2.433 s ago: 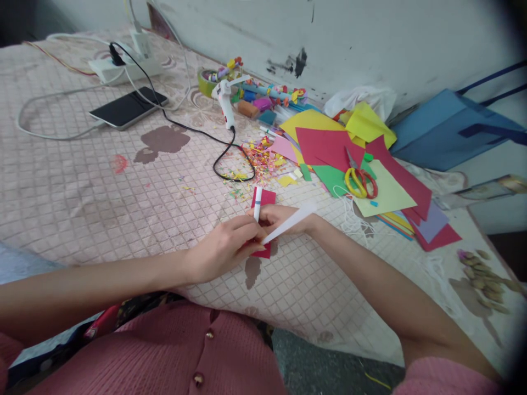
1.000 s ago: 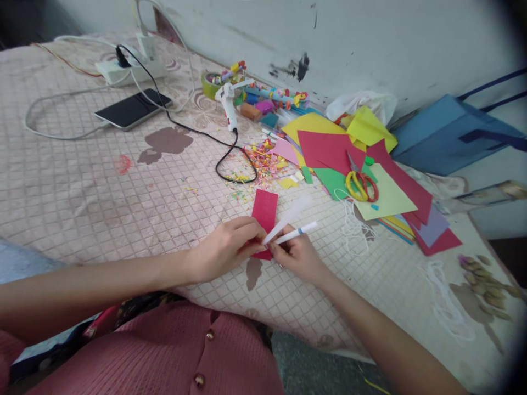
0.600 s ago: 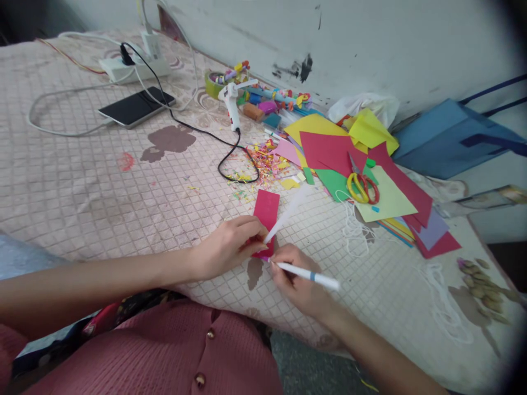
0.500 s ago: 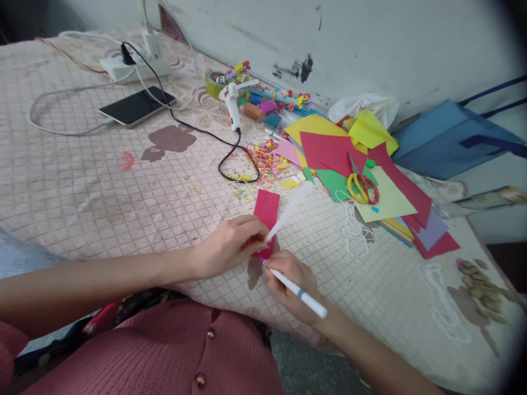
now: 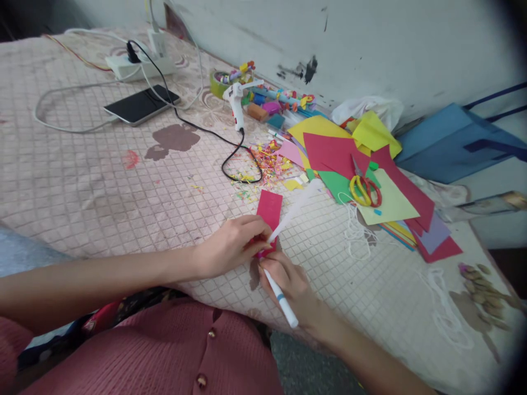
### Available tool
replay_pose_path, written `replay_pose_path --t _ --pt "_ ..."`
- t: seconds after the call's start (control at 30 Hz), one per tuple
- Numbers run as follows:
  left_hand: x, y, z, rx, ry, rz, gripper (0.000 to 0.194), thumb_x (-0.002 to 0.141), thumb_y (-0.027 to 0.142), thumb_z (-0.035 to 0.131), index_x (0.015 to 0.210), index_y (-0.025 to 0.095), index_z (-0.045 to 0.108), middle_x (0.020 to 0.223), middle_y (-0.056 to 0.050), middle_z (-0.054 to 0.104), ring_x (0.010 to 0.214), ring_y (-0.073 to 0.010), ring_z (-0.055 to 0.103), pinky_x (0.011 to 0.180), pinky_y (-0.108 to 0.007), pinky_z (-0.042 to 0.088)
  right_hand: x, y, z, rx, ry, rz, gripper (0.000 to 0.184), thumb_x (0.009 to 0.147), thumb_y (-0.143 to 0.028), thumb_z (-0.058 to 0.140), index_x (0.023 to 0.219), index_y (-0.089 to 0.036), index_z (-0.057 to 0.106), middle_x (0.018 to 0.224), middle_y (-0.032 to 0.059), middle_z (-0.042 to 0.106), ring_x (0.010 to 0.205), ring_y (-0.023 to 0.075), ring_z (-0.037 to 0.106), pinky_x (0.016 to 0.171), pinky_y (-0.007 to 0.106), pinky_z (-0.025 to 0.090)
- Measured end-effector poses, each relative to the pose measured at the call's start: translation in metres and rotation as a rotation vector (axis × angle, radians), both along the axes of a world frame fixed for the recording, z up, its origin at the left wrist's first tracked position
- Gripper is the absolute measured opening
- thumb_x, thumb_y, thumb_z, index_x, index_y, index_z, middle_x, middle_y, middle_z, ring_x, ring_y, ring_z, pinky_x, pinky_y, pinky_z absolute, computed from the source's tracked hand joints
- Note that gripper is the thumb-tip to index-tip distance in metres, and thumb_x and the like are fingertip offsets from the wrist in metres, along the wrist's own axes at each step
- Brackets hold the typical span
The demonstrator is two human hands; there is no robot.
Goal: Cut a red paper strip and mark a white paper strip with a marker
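Note:
My left hand (image 5: 234, 244) is closed, its fingertips pinching the near end of a thin, whitish, see-through strip (image 5: 294, 211) that slants up to the right. These fingers also rest at a red paper strip (image 5: 269, 208) lying on the cloth. In my right hand (image 5: 290, 285) is a white marker pen (image 5: 282, 302) with a blue band, gripped low near its tip. The pen's tip end is close to my left fingertips, by the lower end of the red paper; my fingers hide the exact contact.
A white glue gun (image 5: 235, 104), its black cord and paper scraps (image 5: 269, 164) lie beyond my hands. To the right are coloured paper sheets (image 5: 335, 153), scissors (image 5: 364, 189) and white string (image 5: 356, 233). A phone (image 5: 142, 104) and power strip (image 5: 140, 67) sit at the back left.
The marker's back end has swung left and down, so the pen stands steeper. My right hand has shifted slightly left; my left hand keeps its hold. The whole view has shifted slightly.

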State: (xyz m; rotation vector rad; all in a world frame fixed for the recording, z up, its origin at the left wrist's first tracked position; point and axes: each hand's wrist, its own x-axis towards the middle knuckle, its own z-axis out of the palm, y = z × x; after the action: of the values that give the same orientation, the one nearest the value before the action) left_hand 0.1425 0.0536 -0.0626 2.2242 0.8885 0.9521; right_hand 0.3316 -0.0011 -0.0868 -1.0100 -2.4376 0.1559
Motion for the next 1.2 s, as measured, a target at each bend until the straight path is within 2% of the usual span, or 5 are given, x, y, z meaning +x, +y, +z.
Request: replay_pose_path --t 0.23,0.47,0.67,0.8,1.2 --pt "0.0 0.0 0.003 -0.008 -0.014 -0.006 0.008 0.083 0.006 0.057 0.081 0.013 0.054 0.076 0.0 0.056 0.068 -0.009 0.05 0.062 -0.019 0.04 0.001 0.001 0.001 -0.074 0.068 -0.015 0.007 0.091 -0.015 0.043 0.093 -0.02 0.048 0.081 0.0031 0.061 0.072 0.0151 0.061 0.058 0.026 0.047" --pt "-0.001 0.0 0.001 -0.012 -0.013 -0.013 0.008 0.085 0.007 0.054 0.082 0.014 0.055 0.075 0.0 0.056 0.068 -0.0098 0.051 0.061 -0.02 0.041 0.002 0.007 0.01 -0.344 0.229 -0.11 0.005 0.087 -0.017 0.049 0.087 -0.022 0.048 0.077 0.0006 0.057 0.067 0.0133 0.057 0.059 0.025 0.045" --pt "-0.001 0.0 0.003 -0.029 -0.015 -0.01 0.007 0.085 0.008 0.055 0.082 0.014 0.055 0.075 0.0 0.056 0.068 -0.01 0.051 0.062 -0.02 0.041 0.007 0.015 0.011 -0.557 0.595 -0.296 0.003 0.089 -0.023 0.05 0.087 -0.021 0.051 0.062 -0.0044 0.05 0.048 0.0087 0.046 0.044 0.021 0.037" --pt "-0.001 -0.002 0.002 -0.016 -0.021 -0.002 0.008 0.084 0.007 0.057 0.08 0.014 0.055 0.074 0.001 0.055 0.067 -0.0095 0.05 0.061 -0.019 0.041 0.01 0.023 0.01 -0.731 0.764 -0.402 0.01 0.09 -0.03 0.052 0.088 -0.021 0.05 0.054 -0.0062 0.05 0.043 0.0078 0.044 0.039 0.019 0.034" --pt "-0.014 0.006 0.01 -0.022 -0.086 0.184 0.007 0.083 0.012 0.058 0.079 0.016 0.054 0.071 0.003 0.056 0.064 -0.0081 0.053 0.058 -0.019 0.042 0.008 0.027 0.012 -0.792 0.95 -0.432 0.015 0.087 -0.034 0.055 0.083 -0.02 0.05 0.055 -0.0056 0.053 0.043 0.0067 0.045 0.037 0.016 0.034"
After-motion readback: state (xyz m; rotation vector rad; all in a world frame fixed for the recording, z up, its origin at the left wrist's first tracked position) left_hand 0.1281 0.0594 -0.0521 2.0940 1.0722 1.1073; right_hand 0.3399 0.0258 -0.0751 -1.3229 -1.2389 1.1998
